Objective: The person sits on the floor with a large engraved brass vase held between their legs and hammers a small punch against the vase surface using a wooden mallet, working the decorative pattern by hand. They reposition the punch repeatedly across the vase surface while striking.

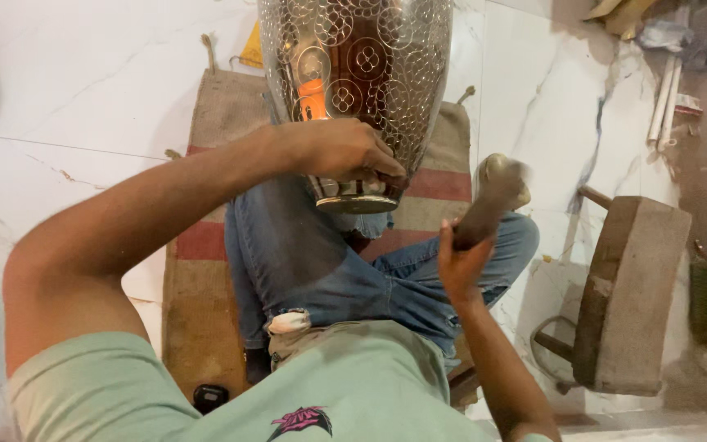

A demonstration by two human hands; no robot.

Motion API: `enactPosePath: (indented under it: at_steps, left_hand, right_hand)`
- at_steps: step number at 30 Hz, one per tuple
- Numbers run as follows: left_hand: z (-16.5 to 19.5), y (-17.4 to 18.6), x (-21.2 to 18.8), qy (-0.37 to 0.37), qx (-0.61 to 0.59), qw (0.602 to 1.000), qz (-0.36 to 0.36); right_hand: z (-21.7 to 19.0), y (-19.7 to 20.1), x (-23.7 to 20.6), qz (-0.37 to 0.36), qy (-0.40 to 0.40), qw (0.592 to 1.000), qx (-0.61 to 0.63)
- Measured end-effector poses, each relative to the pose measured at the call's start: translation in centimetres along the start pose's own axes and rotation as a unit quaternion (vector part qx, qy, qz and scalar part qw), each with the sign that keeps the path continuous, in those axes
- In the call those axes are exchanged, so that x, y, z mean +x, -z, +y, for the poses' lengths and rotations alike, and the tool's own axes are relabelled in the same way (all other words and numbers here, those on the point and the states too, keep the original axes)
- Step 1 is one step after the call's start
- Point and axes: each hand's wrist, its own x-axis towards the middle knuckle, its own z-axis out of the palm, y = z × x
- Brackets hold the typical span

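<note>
A large shiny metal vase (362, 74) with a punched circle pattern rests tilted on my lap, its narrow base (358, 203) pointing toward me. My left hand (345, 151) grips the vase near that base. My right hand (460, 262) is closed on the handle of a wooden mallet (497, 192), whose blurred head hangs just right of the vase base, not touching it. An orange glow shows through the vase wall.
I sit cross-legged in blue jeans on a brown striped jute mat (206, 245) over white marble floor. A low wooden stool (628, 295) lies at the right. Sticks and clutter (664, 90) sit at the far right. A small black object (210, 397) lies by my knee.
</note>
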Motion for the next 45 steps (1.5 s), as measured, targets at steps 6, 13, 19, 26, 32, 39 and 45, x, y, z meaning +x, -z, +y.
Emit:
enactPosePath:
  at_steps: [6, 13, 19, 26, 32, 39, 45]
  left_hand:
    - [1.3, 0.8, 1.0, 0.083, 0.004, 0.988, -0.134]
    - [0.1, 0.8, -0.1, 0.096, -0.014, 0.995, 0.021]
    - [-0.7, 0.2, 0.0, 0.059, -0.006, 0.998, 0.0]
    - [-0.5, 0.4, -0.3, 0.038, -0.002, 0.999, -0.006]
    - [-0.1, -0.1, -2.2, 0.04, 0.016, 0.993, 0.113]
    - [2.0, -4.3, -4.8, 0.187, -0.024, 0.924, 0.334]
    - [2.3, -7.3, -4.5, 0.257, -0.043, 0.848, 0.461]
  right_hand:
    - [-2.9, -1.6, -2.1, 0.042, -0.131, 0.982, 0.126]
    - [-5.0, 0.7, 0.5, -0.073, -0.112, 0.991, 0.031]
    - [-4.7, 1.2, 1.7, -0.089, -0.151, 0.984, 0.044]
    - [-4.7, 1.4, 3.1, -0.064, 0.048, 0.994, -0.076]
    - [-4.8, 3.3, 7.3, -0.144, 0.024, 0.978, -0.15]
    - [-7.3, 7.1, 18.1, -0.313, 0.136, 0.925, -0.167]
    - [-13.8, 7.9, 23.6, -0.299, 0.238, 0.902, -0.2]
